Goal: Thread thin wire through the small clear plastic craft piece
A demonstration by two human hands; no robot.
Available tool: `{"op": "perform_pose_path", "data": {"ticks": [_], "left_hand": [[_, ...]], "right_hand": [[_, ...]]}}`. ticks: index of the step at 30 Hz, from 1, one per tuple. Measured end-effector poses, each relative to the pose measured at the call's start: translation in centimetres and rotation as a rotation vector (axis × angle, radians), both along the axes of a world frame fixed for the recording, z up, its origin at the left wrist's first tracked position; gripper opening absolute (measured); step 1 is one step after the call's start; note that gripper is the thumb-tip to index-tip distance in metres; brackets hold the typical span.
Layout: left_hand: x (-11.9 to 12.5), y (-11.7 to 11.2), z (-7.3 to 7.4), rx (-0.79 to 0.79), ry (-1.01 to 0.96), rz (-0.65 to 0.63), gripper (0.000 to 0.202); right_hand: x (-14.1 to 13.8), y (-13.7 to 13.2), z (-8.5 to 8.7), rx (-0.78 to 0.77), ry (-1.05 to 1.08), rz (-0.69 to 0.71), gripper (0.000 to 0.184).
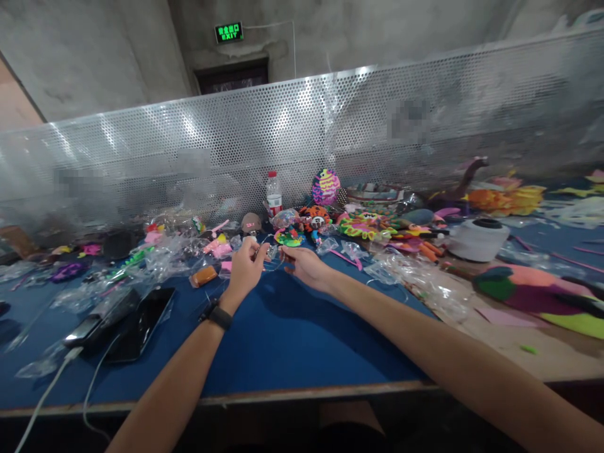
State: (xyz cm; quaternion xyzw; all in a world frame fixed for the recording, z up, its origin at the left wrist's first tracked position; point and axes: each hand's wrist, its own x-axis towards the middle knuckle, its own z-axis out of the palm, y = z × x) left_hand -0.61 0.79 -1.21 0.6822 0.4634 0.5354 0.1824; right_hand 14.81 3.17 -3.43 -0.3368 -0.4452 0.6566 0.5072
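My left hand (pixel 246 263), with a dark band on its wrist, is raised over the blue table (pixel 283 340). Its fingers are pinched together on something small that I cannot make out. Close by on the right, my right hand (pixel 307 267) is also closed, thumb against fingers. A thin, pale strand seems to run between the two hands, too fine to name. Just beyond the fingertips lie a colourful clay piece on a green base (pixel 289 238) and an orange-and-black figure (pixel 317 219). A brown round piece (pixel 251 223) sits behind my left hand.
Phones (pixel 144 324) with white cables lie at left. A red-capped bottle (pixel 274 195) stands before the perforated metal screen (pixel 226 132). Crumpled clear plastic (pixel 434 283) and coloured clay pieces spread along the back. A white container (pixel 477 242) stands on the right.
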Motion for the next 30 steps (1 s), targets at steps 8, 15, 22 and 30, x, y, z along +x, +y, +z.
{"op": "perform_pose_path", "data": {"ticks": [8, 15, 22, 30], "left_hand": [[-0.2, -0.1, 0.0, 0.04, 0.14, 0.028, 0.029], [-0.2, 0.0, 0.0, 0.006, 0.161, 0.01, 0.031], [0.0, 0.4, -0.1, -0.057, -0.069, -0.007, 0.034], [0.1, 0.7, 0.0, -0.125, -0.193, -0.052, 0.035]], "right_hand": [[0.5, 0.4, 0.0, 0.283, -0.411, -0.102, 0.022], [0.3, 0.3, -0.1, 0.231, -0.379, -0.13, 0.021], [-0.1, -0.8, 1.1, -0.05, 0.065, -0.018, 0.011], [0.4, -1.4, 1.7, 0.038, 0.064, 0.092, 0.016]]}}
